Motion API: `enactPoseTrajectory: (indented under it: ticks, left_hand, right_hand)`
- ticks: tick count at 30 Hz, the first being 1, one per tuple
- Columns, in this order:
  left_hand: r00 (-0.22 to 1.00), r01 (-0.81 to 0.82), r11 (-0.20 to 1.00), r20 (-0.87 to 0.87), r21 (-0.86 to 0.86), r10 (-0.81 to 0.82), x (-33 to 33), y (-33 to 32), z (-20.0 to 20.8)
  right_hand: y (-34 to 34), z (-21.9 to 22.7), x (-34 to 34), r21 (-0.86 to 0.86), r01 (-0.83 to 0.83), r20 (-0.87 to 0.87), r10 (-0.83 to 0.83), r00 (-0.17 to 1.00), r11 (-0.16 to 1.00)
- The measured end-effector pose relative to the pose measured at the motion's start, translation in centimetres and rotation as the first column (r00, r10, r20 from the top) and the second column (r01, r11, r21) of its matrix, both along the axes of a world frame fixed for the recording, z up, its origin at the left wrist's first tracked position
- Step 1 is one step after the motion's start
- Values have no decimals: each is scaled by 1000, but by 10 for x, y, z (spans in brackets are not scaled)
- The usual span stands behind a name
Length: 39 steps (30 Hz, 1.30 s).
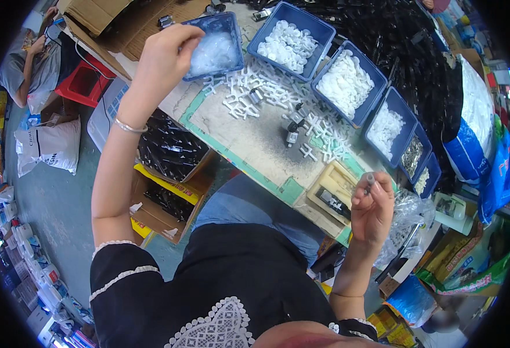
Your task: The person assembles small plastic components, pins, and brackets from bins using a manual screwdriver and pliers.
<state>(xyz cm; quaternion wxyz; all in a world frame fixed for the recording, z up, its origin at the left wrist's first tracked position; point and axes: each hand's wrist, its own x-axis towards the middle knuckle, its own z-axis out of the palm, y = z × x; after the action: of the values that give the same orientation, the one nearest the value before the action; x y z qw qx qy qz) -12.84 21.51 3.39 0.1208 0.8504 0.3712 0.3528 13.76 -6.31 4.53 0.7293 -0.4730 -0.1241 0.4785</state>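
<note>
Far left: another person (31,64) sits at the edge of the view, beside a red crate (83,84) and a white sack (49,145) on the floor. Below the bench edge stand open cardboard boxes (170,156) filled with black parts.

Left hand (165,55): raised over the near corner of the bench (255,145), fingers curled together and reaching into the leftmost blue bin (220,37), which holds clear, whitish pieces. Whether the fingertips grip a piece cannot be told. A thin bracelet (130,126) circles the wrist.

Centre: white cross-shaped plastic parts (266,93) lie scattered on the worn bench top, with a few small grey metal parts (292,124) among them. Behind them a row of blue bins (345,84) carries white pieces; a large heap of black parts (394,40) lies beyond.

Right of centre: a pale wooden fixture (333,191) sits at the near bench edge.

Right hand (372,209): held up just beside the fixture, thumb and fingertips pinching a small grey cylindrical piece (370,178), which stands upright above the fingers. A clear plastic bag (408,217) lies just behind the hand.
</note>
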Motion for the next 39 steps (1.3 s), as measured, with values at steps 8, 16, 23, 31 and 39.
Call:
enactPoseTrajectory:
  ticks: [8, 16, 23, 31, 39]
  left_hand:
    - [860, 213, 968, -495, 131, -123, 9, 30, -22]
    - [790, 269, 949, -601, 165, -120, 18, 26, -24]
    - [975, 162, 961, -110, -225, -190, 31, -37, 26]
    - [812, 542, 528, 570, -654, -127, 77, -116, 29]
    - [744, 632, 498, 644, -594, -177, 110, -158, 17]
  right_hand:
    - [-2, -11, 6, -32, 7, 224, 1, 975, 999]
    - [-7, -19, 5, -43, -29, 461, 45, 886, 999]
    - [1, 1, 9, -18, -107, 555, 99, 826, 994]
    - [9, 7, -5, 59, -193, 512, 136, 848, 979]
    - [-14, 4, 3, 93, -167, 384, 119, 916, 982]
